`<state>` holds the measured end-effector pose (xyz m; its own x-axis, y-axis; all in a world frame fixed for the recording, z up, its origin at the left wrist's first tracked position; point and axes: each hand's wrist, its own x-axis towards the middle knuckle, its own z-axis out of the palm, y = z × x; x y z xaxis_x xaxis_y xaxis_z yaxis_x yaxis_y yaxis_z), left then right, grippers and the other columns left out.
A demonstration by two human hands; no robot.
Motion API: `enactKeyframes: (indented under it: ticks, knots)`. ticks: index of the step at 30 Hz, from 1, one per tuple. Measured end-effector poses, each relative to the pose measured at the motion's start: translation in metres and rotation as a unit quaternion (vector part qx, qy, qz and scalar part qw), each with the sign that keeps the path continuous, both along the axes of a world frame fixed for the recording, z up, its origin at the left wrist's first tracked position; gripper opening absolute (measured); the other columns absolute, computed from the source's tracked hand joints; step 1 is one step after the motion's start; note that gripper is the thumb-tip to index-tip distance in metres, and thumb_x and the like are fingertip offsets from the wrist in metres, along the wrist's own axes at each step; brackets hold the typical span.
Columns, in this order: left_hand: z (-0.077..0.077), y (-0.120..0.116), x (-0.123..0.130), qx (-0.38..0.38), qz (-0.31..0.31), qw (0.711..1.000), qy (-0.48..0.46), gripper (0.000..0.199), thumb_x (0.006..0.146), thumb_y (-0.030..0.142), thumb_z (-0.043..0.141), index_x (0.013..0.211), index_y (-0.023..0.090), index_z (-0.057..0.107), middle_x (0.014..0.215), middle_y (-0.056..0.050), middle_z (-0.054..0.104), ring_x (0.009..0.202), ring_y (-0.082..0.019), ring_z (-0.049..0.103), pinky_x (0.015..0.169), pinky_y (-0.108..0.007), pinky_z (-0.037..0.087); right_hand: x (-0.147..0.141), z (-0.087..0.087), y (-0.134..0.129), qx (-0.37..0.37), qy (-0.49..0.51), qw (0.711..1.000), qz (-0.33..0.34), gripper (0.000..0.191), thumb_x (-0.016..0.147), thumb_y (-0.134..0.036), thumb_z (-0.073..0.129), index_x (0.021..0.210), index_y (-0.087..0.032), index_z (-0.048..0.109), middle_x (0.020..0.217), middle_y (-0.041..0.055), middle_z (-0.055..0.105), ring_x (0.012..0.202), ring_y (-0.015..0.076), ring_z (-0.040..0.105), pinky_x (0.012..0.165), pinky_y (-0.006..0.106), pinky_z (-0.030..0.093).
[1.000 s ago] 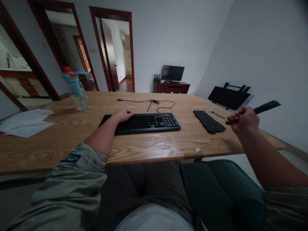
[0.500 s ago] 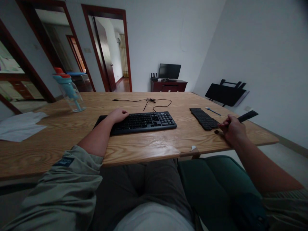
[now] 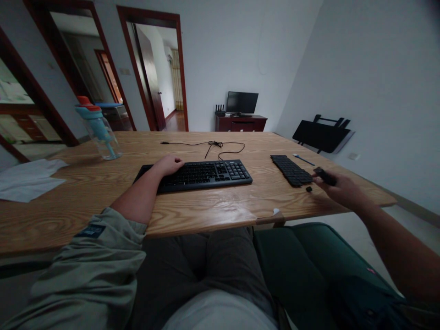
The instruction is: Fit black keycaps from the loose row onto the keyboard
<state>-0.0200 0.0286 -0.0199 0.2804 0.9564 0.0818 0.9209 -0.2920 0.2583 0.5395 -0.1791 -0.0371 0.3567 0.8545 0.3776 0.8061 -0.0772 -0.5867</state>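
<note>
A black keyboard [image 3: 209,176] lies on the wooden table in front of me. My left hand [image 3: 169,165] rests on its left part with the fingers curled, gripping it there. My right hand [image 3: 338,185] is at the right, closed around a dark bar-shaped tool [image 3: 325,176] whose exact kind I cannot make out. Right beside that hand sits a block of black keycaps [image 3: 291,170] laid out in rows. One loose keycap [image 3: 309,189] lies apart, just in front of the block. Behind the block is a thin blue stick with a white tip [image 3: 304,159].
The keyboard's cable [image 3: 215,144] is bundled behind it. A clear bottle with a red lid [image 3: 101,130] stands at the left, near white paper sheets [image 3: 30,178]. A green padded seat [image 3: 302,270] is beside my legs, under the table's front edge [image 3: 206,229].
My right hand has turned, so the dark tool now points left and away instead of sticking out to the right. The loose keycap now shows clear of the fingers. My left hand has stayed put.
</note>
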Motion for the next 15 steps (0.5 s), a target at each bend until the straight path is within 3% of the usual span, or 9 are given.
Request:
enactKeyframes:
  ticks: [4,9,15]
  knots:
    - [0.002,-0.003,0.002,0.004,0.003,1.0,0.005,0.037,0.09,0.041,0.05,0.102,0.021,0.078,0.108,-0.007,0.077,0.099,-0.025,0.069,0.085,-0.029,0.049,0.012,-0.015,-0.004,-0.14,-0.045,0.988,0.042,0.03,0.073,-0.042,0.071,0.096,-0.023,0.075,0.089,0.0085,0.075,0.08,0.0297,0.067,0.074,0.041,0.05]
    - [0.004,-0.006,0.002,0.0,0.002,1.0,0.014,0.039,0.091,0.041,0.047,0.103,0.02,0.077,0.108,-0.008,0.077,0.098,-0.025,0.068,0.086,-0.03,0.05,0.021,-0.023,-0.001,-0.142,-0.07,0.986,0.043,0.034,0.074,-0.048,0.068,0.096,-0.023,0.076,0.088,0.0095,0.076,0.079,0.0302,0.067,0.07,0.04,0.048]
    - [0.001,-0.002,0.0,0.001,-0.003,1.0,0.009,0.039,0.09,0.042,0.048,0.101,0.021,0.078,0.108,-0.007,0.077,0.1,-0.025,0.069,0.086,-0.029,0.05,0.014,-0.016,-0.004,-0.135,-0.052,0.989,0.014,0.024,0.069,-0.042,0.07,0.086,-0.026,0.076,0.084,0.0083,0.075,0.075,0.0295,0.066,0.069,0.04,0.047]
